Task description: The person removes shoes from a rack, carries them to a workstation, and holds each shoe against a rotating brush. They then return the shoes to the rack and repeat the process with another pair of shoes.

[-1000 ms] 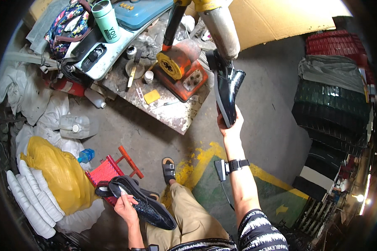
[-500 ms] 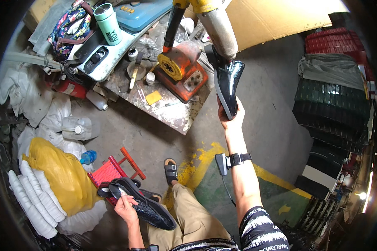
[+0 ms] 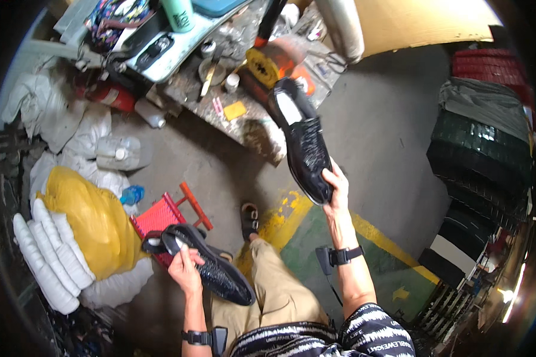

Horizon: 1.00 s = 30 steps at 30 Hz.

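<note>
A glossy black shoe [image 3: 311,146] is in my right hand [image 3: 336,185], gripped round its toe. The heel end points away toward the workbench, and the pale insole shows through the opening. Low on the left, my left hand [image 3: 186,269] is closed over the opening edge of another glossy black shoe [image 3: 226,282], whose toe points toward my legs. Behind it shows part of what looks like a further black shoe [image 3: 153,243], mostly hidden. Beyond the right-hand shoe hangs a grey metal tube [image 3: 344,30], apart from it.
A stained workbench [image 3: 259,140] carries an orange machine [image 3: 265,65], a yellow block [image 3: 234,110] and small jars. A red stool [image 3: 161,214] stands left, beside a yellow sack [image 3: 89,223]. Covered dark stacks [image 3: 476,143] line the right side. A cardboard sheet [image 3: 423,27] is at the back.
My right hand has drawn its shoe away from the grey tube, nearer to me, and turned it so the top shows. My left hand keeps its hold. The whole view has shifted slightly.
</note>
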Motion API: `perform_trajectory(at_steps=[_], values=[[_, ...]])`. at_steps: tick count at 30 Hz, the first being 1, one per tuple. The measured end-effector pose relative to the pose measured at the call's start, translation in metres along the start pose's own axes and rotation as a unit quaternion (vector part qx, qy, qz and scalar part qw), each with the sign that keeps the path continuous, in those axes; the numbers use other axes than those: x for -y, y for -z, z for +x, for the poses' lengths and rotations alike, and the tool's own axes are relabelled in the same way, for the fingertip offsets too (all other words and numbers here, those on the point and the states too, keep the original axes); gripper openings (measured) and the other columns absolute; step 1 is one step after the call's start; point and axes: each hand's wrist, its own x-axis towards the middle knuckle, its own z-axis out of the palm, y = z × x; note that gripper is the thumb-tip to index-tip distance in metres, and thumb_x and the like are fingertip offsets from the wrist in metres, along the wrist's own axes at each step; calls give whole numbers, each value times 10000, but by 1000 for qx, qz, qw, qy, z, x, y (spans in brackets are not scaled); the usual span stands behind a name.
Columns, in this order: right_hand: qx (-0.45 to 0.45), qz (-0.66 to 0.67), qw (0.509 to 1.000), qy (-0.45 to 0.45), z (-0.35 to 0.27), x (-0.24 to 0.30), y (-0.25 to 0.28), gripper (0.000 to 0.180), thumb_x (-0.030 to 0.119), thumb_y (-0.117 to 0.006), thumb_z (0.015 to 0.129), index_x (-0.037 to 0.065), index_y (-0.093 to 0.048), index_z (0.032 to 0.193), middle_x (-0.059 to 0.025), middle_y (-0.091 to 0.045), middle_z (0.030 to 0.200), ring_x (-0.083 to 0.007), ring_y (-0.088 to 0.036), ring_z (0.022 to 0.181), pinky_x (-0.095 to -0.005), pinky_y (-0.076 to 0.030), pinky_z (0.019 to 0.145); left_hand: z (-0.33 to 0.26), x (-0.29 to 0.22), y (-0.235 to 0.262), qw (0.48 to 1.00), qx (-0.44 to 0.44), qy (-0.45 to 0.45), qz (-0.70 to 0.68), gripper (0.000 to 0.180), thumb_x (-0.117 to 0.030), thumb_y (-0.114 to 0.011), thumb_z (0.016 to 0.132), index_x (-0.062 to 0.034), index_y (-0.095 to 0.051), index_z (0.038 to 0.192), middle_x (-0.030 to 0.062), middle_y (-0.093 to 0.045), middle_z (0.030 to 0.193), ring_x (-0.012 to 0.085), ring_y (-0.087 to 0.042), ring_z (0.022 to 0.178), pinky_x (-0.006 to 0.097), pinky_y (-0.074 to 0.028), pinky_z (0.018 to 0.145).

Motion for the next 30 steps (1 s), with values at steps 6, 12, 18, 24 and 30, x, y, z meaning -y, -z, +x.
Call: perform_trajectory(at_steps=[6, 12, 18, 24, 30], values=[[105, -386, 917, -1, -63, -13, -44, 792, 106, -748, 595, 15, -373, 1287, -146, -518, 1174, -187, -502, 1061, -300, -374, 930, 5, -9, -2, 981, 89, -168, 27, 400, -22, -545, 834, 11, -403, 1206, 86, -617, 936, 115, -563, 834, 255, -434, 813], [256, -515, 813, 92, -84, -24, -87, 731, 142, -691, 636, 35, -365, 1282, -215, -584, 1016, -290, -600, 932, -315, -465, 816, 6, -29, -11, 981, 131, -127, 63, 539, -45, -645, 767, -23, -410, 1252, 118, -561, 1085, 112, -564, 821, 229, -490, 653], [300, -464, 833, -4, -91, -27, -104, 654, 164, -668, 715, 60, -371, 1289, -175, -587, 1053, -220, -585, 954, -312, -448, 822, 20, -18, 12, 993, 117, 1, -12, 200, -96, -639, 794, 27, -601, 946, 22, -619, 826, 41, -529, 706, 170, -423, 623], [150, -120, 931, -310, -109, -77, -42, 561, 402, -420, 882, 56, -318, 1312, -99, -518, 1172, -171, -495, 1030, -320, -390, 847, 18, -19, 16, 993, 5, 93, -68, 135, -89, -645, 789, 9, -634, 880, -20, -600, 763, 28, -496, 665, 164, -388, 609], [277, -304, 872, -266, -170, -91, -65, 829, 175, -763, 647, 42, -294, 1318, -136, -428, 1239, -211, -408, 1150, -323, -329, 965, 17, -2, 14, 973, -80, 118, -182, 152, -103, -634, 799, 15, -623, 893, 13, -610, 768, 56, -523, 649, 189, -422, 596]])
